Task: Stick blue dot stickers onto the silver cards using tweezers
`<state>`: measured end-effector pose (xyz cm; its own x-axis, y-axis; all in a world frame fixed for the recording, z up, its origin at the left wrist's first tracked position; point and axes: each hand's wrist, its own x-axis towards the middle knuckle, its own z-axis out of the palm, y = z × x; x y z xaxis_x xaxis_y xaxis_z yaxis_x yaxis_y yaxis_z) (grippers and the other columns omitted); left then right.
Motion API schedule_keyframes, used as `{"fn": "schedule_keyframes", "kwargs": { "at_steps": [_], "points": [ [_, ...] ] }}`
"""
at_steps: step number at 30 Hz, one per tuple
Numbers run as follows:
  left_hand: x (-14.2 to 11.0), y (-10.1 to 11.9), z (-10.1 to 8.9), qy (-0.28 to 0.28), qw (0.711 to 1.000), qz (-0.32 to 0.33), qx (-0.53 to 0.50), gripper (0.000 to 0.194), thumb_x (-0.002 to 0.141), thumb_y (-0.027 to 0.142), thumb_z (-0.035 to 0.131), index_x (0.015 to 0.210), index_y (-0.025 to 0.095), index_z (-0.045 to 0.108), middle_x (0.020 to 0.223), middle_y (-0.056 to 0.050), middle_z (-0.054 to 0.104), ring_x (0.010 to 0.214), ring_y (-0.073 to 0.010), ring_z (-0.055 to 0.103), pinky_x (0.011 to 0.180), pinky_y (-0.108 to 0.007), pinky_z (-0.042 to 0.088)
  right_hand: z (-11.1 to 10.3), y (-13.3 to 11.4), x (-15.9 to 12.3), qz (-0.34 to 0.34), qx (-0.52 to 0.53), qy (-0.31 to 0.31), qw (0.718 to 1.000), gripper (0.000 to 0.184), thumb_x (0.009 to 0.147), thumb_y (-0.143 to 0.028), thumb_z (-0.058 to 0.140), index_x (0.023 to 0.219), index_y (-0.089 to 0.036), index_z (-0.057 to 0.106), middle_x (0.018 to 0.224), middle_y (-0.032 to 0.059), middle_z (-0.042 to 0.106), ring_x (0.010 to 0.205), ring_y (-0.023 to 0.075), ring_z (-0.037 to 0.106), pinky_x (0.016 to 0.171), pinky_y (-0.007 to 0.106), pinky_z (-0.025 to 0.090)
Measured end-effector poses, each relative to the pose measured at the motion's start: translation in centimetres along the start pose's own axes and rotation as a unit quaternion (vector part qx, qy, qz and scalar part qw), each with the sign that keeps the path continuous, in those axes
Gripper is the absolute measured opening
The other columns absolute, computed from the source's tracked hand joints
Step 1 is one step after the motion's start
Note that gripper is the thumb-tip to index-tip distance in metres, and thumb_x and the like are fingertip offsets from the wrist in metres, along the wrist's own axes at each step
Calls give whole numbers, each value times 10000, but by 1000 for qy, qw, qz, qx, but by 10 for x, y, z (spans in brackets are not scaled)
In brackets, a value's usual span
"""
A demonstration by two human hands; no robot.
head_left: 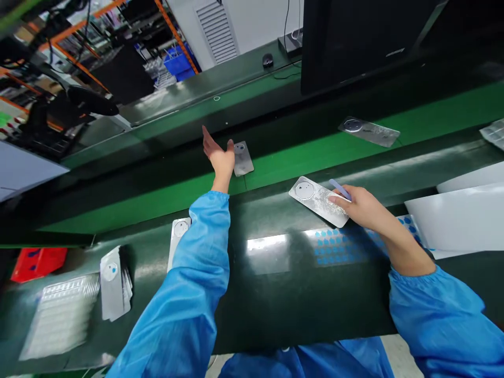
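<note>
My left hand point(219, 156) reaches out over the green strip with fingers spread and nothing seen in it. Just beside its thumb a silver phone-back-shaped panel point(244, 161) lies on the green strip. My right hand point(360, 207) is closed round a thin pale-lavender stick-shaped tool point(339, 188). Its fingertips rest at the right end of another silver panel point(315, 200), which has a large round camera ring and lies aslant on the dark bench. Beneath the right forearm is a clear sheet of blue round stickers point(336, 249). A further silver panel point(178, 239) is partly hidden by my left sleeve.
Stacked silver panels point(112, 286), clear plastic trays point(59, 315) and a red bin point(39, 263) stand at the left. One more panel point(370, 131) lies farther back. White sheets point(460, 215) curl at the right. A black monitor point(366, 42) overhangs the back.
</note>
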<state>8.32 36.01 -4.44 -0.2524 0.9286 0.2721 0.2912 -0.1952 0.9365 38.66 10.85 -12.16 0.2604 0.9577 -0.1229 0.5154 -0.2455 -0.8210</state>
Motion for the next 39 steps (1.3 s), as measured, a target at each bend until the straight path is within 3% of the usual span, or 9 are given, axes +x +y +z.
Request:
{"fn": "schedule_keyframes", "kwargs": {
  "at_steps": [4, 6, 9, 14, 19, 22, 25, 31, 39],
  "points": [
    [-94, 15, 4, -48, 979, -140, -142, 606, 1034, 357, 833, 1577, 202, 612, 1750, -176, 596, 1708, -324, 500, 1390, -462, 423, 6, -31, -16, -22, 171, 19, 985, 500, 972, -684, 780, 1052, -191, 812, 944, 98, 826, 827, 275, 712, 791, 403, 546],
    [-146, 24, 2, -198, 904, -289, -245, 559, 991, 531, 868, 1391, 168, 725, 1587, -197, 730, 1592, -401, 630, 1293, -520, 535, 21, -47, -26, -36, 217, -21, 975, 532, 973, -719, 791, 1051, -193, 801, 910, 79, 805, 792, 250, 698, 753, 383, 558],
    [-193, 32, -10, -271, 832, -320, -364, 587, 932, 507, 926, 1405, 203, 757, 1513, -158, 802, 1454, -364, 751, 1230, -490, 597, 38, -59, -42, -67, 185, -37, 980, 552, 1013, -771, 738, 1025, -222, 791, 901, 58, 745, 811, 244, 677, 795, 409, 592],
    [-211, 18, -56, -260, 812, -363, -375, 628, 868, 324, 957, 1449, 222, 742, 1406, -166, 860, 1184, -353, 870, 1069, -541, 696, 23, -51, -69, -131, 20, 112, 985, 557, 1153, -731, 551, 1047, -296, 882, 1101, 103, 683, 1111, 315, 652, 1060, 540, 557],
    [-245, -5, -89, -375, 729, -449, -356, 438, 796, 230, 1021, 1153, 157, 777, 1284, -221, 887, 973, -336, 899, 885, -464, 730, 6, -30, -91, -126, 103, -21, 986, 547, 1149, -704, 620, 972, -262, 889, 886, 71, 760, 771, 230, 680, 767, 410, 616],
    [-257, -9, -90, -408, 720, -439, -349, 528, 880, 326, 1014, 1336, 160, 807, 1309, -204, 885, 986, -278, 895, 933, -405, 710, 12, -19, -96, -51, 198, -91, 975, 545, 1095, -718, 716, 957, -218, 881, 833, 84, 808, 634, 210, 716, 594, 354, 618],
    [-258, -11, -88, -414, 730, -413, -353, 646, 860, 302, 1029, 1447, 194, 782, 1331, -186, 884, 999, -272, 893, 968, -402, 693, 19, -10, -99, -26, 206, -61, 976, 465, 967, -678, 911, 1009, -216, 878, 796, 70, 812, 650, 232, 768, 615, 359, 671],
    [-259, -14, -87, -411, 730, -411, -359, 383, 833, 276, 1047, 1109, 168, 803, 1259, -172, 897, 1007, -287, 900, 979, -412, 695, 15, -7, -103, -61, 159, -85, 982, 452, 1091, -646, 776, 936, -223, 791, 746, 43, 762, 578, 188, 700, 547, 318, 620],
    [-262, -10, -82, -401, 714, -427, -384, 771, 917, 421, 1007, 1588, 184, 709, 1319, -190, 878, 985, -287, 890, 946, -458, 728, 14, -5, -104, -94, 91, -89, 987, 394, 1144, -611, 712, 1021, -243, 783, 809, 48, 775, 597, 172, 686, 556, 294, 600]
  ]
}}
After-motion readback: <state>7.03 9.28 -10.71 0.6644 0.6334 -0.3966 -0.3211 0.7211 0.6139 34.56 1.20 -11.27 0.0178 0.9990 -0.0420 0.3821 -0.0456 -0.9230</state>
